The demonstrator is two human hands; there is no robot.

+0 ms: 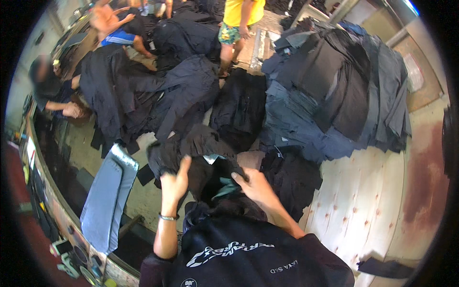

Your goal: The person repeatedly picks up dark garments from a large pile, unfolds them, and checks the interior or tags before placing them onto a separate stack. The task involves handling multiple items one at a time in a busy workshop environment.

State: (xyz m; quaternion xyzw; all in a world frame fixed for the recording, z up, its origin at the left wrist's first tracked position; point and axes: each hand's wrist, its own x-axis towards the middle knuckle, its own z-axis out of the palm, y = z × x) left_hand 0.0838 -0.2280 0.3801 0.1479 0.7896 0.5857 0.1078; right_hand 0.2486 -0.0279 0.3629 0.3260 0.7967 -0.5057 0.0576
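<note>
A pair of what looks like black trousers (pixel 196 146) is stretched between my two hands, its waist opening toward me. A small white label (pixel 212 158) shows at the waist, and a dark green lining (pixel 225 187) inside it. My left hand (pixel 175 184) is closed on the left edge with its thumb raised; its fingers are partly hidden by the cloth. On the other edge, my right hand (pixel 253 185) pinches the fabric between thumb and fingers. The lower part of the trousers hangs down in front of my body.
A slanted blue-grey padded board (pixel 109 198) stands at left. Dark garments lie in heaps ahead (pixel 124 91), and a tall grey-black stack (pixel 330 91) rises at right beside a pale panelled surface (pixel 356 191). Several people work beyond, one in a yellow shirt (pixel 239 13).
</note>
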